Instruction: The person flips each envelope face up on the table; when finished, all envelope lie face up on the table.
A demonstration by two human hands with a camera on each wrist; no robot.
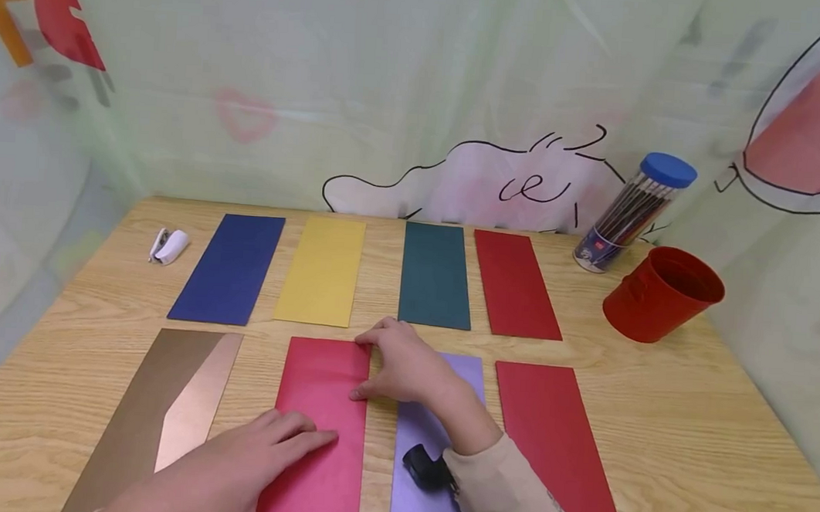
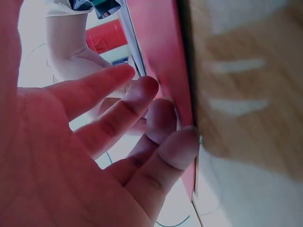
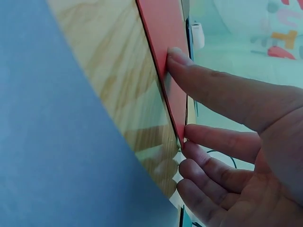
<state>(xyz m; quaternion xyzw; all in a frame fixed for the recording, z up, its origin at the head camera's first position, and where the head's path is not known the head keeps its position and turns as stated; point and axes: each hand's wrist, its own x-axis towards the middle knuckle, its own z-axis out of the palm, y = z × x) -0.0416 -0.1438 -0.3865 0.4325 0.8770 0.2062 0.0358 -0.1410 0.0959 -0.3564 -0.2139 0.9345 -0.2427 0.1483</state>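
Pink rectangular card point(image 1: 322, 398) lay at six o'clock on a pale wood-grain table point(image 1: 693, 433); the left hand point(image 1: 249, 456), fingers loosely extended, met its nine-o'clock side, while the right hand point(image 1: 402, 368), spread, touched its one-o'clock corner. Positioning appeared under way; next, gentle squaring was probably called for.

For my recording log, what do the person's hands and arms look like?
The left hand and right hand are gloveless, with no rings visible. The right arm has a beige sleeve, with a small, rounded black device near its cuff.
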